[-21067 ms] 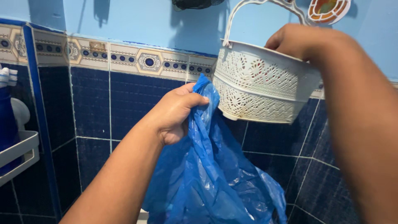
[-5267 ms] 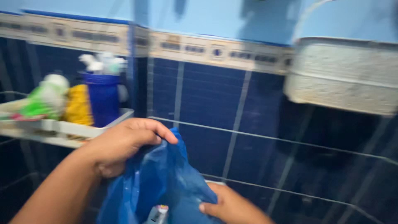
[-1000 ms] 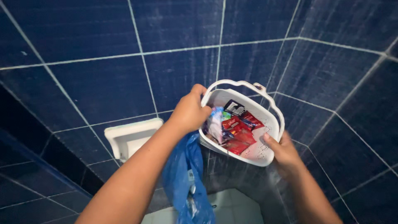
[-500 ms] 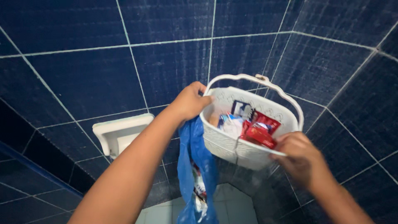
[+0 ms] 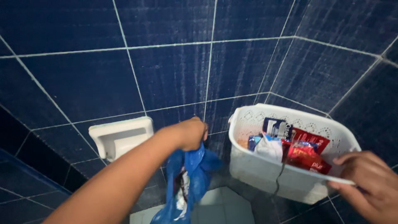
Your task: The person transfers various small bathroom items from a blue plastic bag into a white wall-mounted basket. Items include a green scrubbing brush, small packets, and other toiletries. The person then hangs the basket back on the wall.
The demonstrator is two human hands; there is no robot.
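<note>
The left hand (image 5: 191,133) has its fingers clenched on a blue plastic bag (image 5: 186,182) hanging straight down, while the right hand (image 5: 369,188) grips the rim of a white basket (image 5: 265,174) lying lengthwise left to right.

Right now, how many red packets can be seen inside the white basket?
2 red packets can be told apart. One leans against the far wall of the white basket; the other lies in front, near the right hand. More may be hidden underneath.

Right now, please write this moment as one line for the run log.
left hand: grips blue plastic bag | right hand: holds white basket by rim | basket: holds red sachets | background: dark blue wall tiles
</note>
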